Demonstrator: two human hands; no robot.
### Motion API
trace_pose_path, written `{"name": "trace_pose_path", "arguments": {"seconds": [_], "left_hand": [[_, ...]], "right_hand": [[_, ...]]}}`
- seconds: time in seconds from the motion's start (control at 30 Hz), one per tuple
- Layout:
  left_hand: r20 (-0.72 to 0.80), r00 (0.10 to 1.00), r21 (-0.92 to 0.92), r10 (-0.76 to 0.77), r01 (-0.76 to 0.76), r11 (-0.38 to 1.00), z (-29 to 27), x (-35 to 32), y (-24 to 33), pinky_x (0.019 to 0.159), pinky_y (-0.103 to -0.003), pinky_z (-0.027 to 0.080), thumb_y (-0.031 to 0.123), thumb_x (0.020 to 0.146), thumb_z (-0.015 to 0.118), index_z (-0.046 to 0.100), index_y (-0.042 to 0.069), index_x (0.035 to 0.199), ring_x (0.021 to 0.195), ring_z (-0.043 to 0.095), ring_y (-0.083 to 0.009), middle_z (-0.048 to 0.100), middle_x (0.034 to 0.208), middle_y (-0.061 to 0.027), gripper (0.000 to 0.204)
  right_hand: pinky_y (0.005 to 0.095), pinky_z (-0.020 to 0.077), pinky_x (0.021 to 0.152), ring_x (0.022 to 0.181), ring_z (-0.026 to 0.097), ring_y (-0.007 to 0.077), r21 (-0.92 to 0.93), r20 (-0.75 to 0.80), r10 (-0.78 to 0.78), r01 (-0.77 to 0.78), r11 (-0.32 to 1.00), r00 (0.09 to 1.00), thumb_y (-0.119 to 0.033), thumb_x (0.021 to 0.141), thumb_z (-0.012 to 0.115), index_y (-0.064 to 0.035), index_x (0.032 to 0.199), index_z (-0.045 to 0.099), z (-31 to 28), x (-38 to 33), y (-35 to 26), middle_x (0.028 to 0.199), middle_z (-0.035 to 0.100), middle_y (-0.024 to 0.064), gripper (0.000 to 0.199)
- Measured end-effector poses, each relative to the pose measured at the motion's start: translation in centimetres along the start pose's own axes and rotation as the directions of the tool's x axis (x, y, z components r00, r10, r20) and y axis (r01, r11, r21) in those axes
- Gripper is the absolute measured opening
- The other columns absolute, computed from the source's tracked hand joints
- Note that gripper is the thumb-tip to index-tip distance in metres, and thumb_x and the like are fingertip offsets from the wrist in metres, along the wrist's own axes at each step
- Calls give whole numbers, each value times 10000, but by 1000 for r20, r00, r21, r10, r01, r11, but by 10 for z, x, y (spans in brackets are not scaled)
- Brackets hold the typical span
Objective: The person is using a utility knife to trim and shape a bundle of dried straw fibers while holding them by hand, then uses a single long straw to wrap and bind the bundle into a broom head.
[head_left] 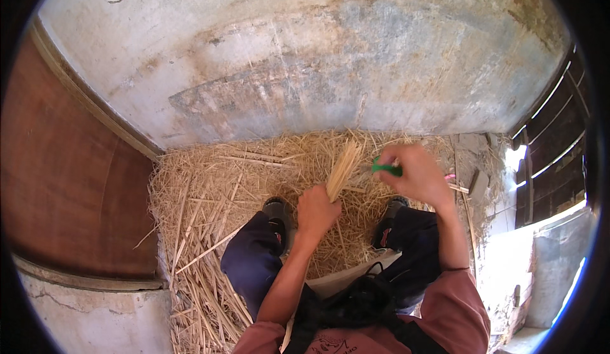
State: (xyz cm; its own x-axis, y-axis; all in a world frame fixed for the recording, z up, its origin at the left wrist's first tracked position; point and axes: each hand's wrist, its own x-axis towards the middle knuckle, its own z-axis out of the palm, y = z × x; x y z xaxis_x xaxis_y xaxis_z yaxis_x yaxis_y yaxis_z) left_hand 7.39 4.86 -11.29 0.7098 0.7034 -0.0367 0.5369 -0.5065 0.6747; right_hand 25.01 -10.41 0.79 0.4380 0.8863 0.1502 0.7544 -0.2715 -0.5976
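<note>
Left hand (pixel 318 211) is clamping straw bundle (pixel 345 166) | right hand (pixel 416 173), apart, is pinching small green object (pixel 388 168) | steady low grip is probably keeping stalks aligned

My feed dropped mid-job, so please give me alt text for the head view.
The person's left hand grips a tilted bundle of pale stalks, while the right hand, beside its upper end, pinches a small green item, kind unclear. Loose straw surrounds the person's dark shoes, with a stained, pale wall ahead.

Strewn straw (pixel 197 195), a stained wall (pixel 318 61) and gappy slats (pixel 550 154) suggest a rustic shed.
</note>
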Motion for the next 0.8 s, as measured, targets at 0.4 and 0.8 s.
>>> {"name": "trace_pose_path", "arguments": {"seconds": [0.4, 0.8], "left_hand": [[-34, 999, 83, 35, -32, 996, 5, -1, 8, 781, -543, 570, 156, 812, 744, 710, -51, 922, 869, 714, -479, 720, 845, -287, 237], [-21, 993, 51, 116, -115, 992, 9, -5, 4, 734, -523, 579, 164, 827, 755, 697, -55, 997, 812, 740, -453, 723, 822, -276, 283]], "right_hand": [[512, 579, 728, 848, 716, 406, -219, -32, -47, 39, 975, 998, -164, 890, 723, -16, 970, 676, 44, -4, -17, 915, 687, 184, 174], [499, 575, 718, 841, 740, 370, -308, -311, 111, -210, 928, 944, -153, 876, 748, 1, 934, 694, 9, 36, 50, 910, 731, 206, 173]]}}
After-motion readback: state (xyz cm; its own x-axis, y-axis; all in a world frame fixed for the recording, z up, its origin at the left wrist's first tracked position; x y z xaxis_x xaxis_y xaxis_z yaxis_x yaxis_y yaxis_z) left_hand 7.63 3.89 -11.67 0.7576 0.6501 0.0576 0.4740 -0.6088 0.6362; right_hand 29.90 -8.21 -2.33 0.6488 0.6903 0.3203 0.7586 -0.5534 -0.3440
